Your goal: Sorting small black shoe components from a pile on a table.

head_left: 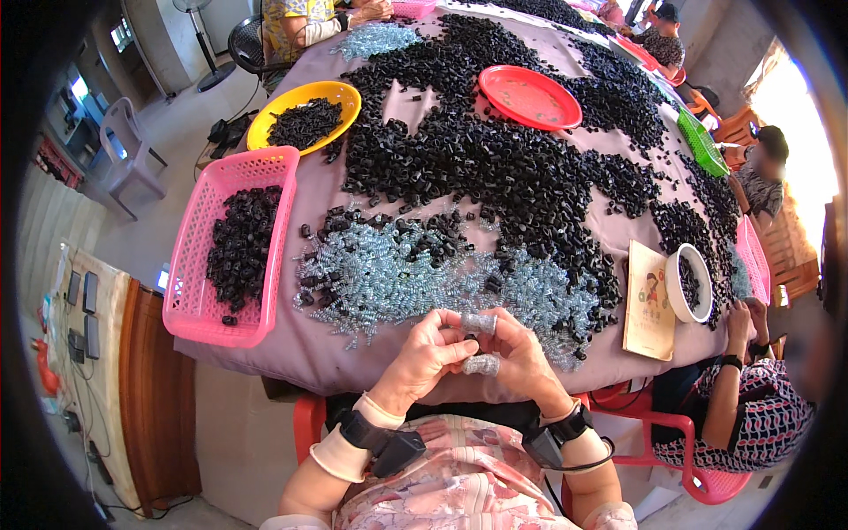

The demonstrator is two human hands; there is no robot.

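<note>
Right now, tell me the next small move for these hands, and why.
Perhaps close the right hand on the black part: the left hand seems to pinch it, while the right hand's wrapped fingers stand apart beside it, near the springs.

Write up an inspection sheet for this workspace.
Surface: mauve cloth-covered table, largely hidden under parts.
Job's things: heaped small black pieces; silvery-blue small coils piled before the hands.
Clutter: pink rectangular plastic basket, yellow round tray, red round plate, white round bowl, tan illustrated booklet.
Hands: left hand and right hand meet, fingers around a small dark piece; which grips it is unclear.
Cables: thin dark cable beside right wrist.
Surroundings: other people; grey plastic chair.
</note>
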